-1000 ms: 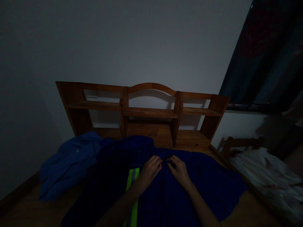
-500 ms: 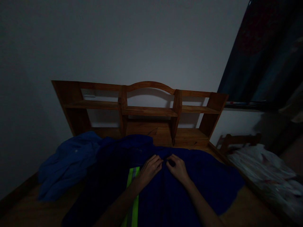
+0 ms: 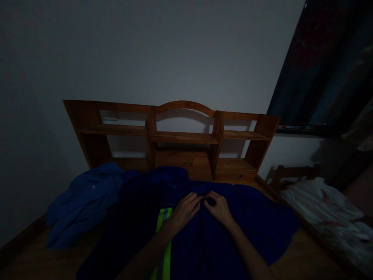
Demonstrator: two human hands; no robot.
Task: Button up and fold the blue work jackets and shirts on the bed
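A dark blue garment (image 3: 253, 217), probably a work jacket, lies spread over a wooden surface. A yellow-green and grey reflective strip (image 3: 167, 254) runs down its left part, partly under my left forearm. My left hand (image 3: 185, 210) pinches the cloth along the garment's middle line, fingertips together. Just right of it, my right hand (image 3: 218, 208) pinches the same line with thumb and forefinger curled into a ring. Both sets of fingertips nearly touch. What small part lies between them is too dark to make out.
A lighter blue cloth (image 3: 87, 202) lies crumpled at the left. Behind the garment stands a wooden shelf headboard (image 3: 183, 137) against a pale wall (image 3: 175, 50). At the right are white plastic bags (image 3: 323, 202) beside the wooden edge, and a dark curtain (image 3: 314, 70) hangs above.
My left hand has shifted slightly right, bringing its fingertips closer to my right hand's. The right hand stays almost in place, and the garment lies as before.
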